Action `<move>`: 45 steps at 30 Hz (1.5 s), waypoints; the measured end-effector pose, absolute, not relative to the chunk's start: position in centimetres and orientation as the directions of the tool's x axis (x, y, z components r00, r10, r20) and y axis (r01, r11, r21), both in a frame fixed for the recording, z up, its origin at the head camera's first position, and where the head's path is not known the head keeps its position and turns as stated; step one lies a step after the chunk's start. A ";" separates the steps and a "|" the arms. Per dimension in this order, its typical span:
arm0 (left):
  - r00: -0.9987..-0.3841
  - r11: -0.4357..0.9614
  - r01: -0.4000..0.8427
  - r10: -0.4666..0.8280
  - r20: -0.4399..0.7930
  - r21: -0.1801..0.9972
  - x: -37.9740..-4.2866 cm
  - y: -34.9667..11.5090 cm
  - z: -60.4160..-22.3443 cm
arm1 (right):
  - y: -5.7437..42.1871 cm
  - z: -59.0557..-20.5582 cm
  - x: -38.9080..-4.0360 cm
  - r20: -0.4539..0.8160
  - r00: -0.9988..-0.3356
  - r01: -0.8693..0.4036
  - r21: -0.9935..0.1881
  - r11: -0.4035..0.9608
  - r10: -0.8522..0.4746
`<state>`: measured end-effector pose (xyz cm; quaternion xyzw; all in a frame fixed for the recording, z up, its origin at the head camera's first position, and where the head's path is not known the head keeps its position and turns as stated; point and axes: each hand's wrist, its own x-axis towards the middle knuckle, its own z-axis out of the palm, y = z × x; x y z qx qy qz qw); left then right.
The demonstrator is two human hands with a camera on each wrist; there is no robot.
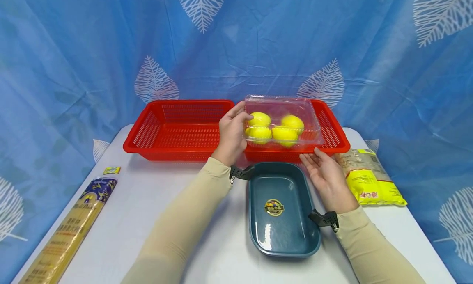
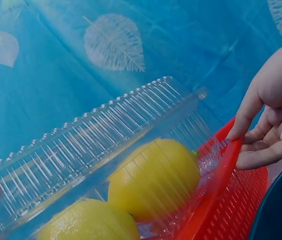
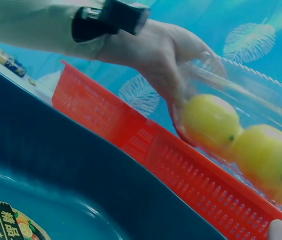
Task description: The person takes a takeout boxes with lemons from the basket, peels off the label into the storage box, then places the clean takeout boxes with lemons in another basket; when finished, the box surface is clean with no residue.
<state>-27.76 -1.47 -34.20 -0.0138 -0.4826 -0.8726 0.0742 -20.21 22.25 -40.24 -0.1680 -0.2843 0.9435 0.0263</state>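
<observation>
A clear plastic clamshell box (image 1: 275, 104) with several yellow lemons (image 1: 292, 123) inside is gripped at its left end by my left hand (image 1: 232, 130). It is tilted over the right red basket (image 1: 332, 126), and the basket's floor is largely hidden behind it. In the left wrist view, the ribbed side of the box (image 2: 96, 132) shows above two lemons (image 2: 155, 177). My right hand (image 1: 327, 177) pinches the basket's front rim at the right, thumb on one side and fingers on the other.
To the left stands another red basket (image 1: 192, 134). A dark teal tray (image 1: 284, 230) with a fruit sticker lies in front, between my forearms. At the right is a yellow food bag (image 1: 373, 181); at the left lie a spaghetti pack (image 1: 70, 230) and a small yellow packet (image 1: 112, 170).
</observation>
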 end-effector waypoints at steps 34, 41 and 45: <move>-0.978 -0.296 0.096 -0.205 0.035 0.950 -31.6 2.1 -37.5 | 21.9 -40.3 -20.1 -0.314 -0.936 0.054 -0.577 -0.815 0.160; -0.987 -0.259 0.085 -0.156 0.045 0.962 -31.6 2.3 -37.7 | 22.0 -40.3 -20.1 -0.303 -0.939 0.051 -0.588 -0.807 0.161; -0.996 -0.252 0.048 -0.088 0.027 0.967 -31.7 2.2 -37.8 | 22.0 -40.2 -20.1 -0.302 -0.941 0.054 -0.584 -0.810 0.155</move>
